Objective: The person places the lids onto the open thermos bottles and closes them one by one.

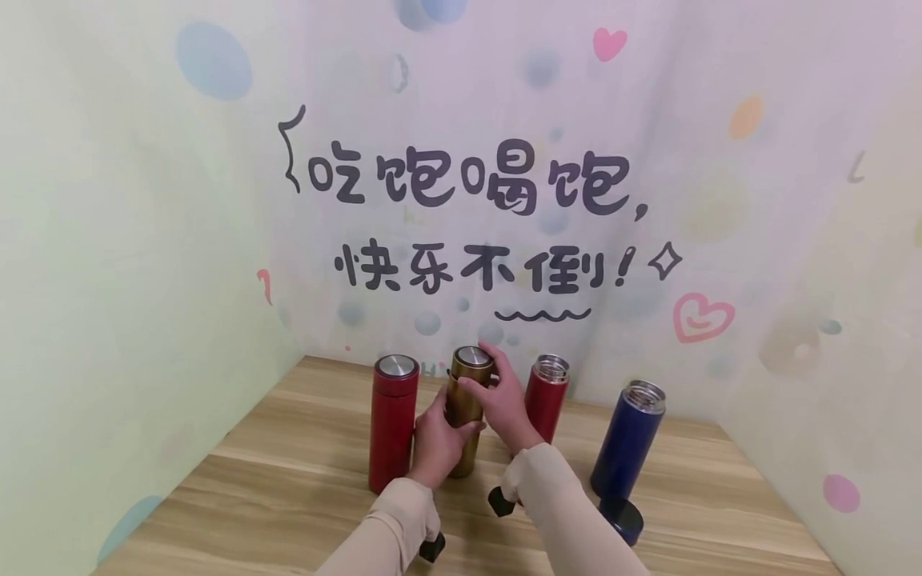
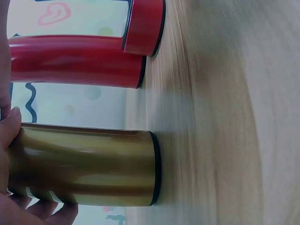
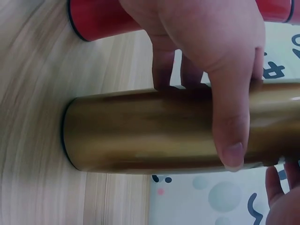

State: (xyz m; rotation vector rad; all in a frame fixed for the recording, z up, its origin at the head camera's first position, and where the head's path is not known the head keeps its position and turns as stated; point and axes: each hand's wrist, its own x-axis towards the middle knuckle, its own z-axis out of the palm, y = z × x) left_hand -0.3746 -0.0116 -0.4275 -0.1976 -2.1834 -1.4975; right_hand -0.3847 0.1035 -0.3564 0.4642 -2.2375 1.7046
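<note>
A gold thermos flask (image 1: 464, 412) stands upright on the wooden table, its steel-topped lid (image 1: 473, 356) on. My left hand (image 1: 438, 442) grips the flask's body, thumb across the near side, as the right wrist view shows. My right hand (image 1: 502, 396) curls round the flask's top end at the lid and covers the seam. To the left is a lidded red thermos flask (image 1: 393, 432), close beside my left hand. Behind my right hand stands a lidless red thermos flask (image 1: 549, 400). Its red lid (image 2: 144, 27) shows in the left wrist view, hidden in the head view.
A lidless blue thermos flask (image 1: 627, 440) stands farther right, with a dark blue lid (image 1: 623, 520) on the table in front of it. A printed curtain (image 1: 461, 96) rises behind and beside the table (image 1: 274, 480). Small black devices (image 1: 502, 502) are at both wrists.
</note>
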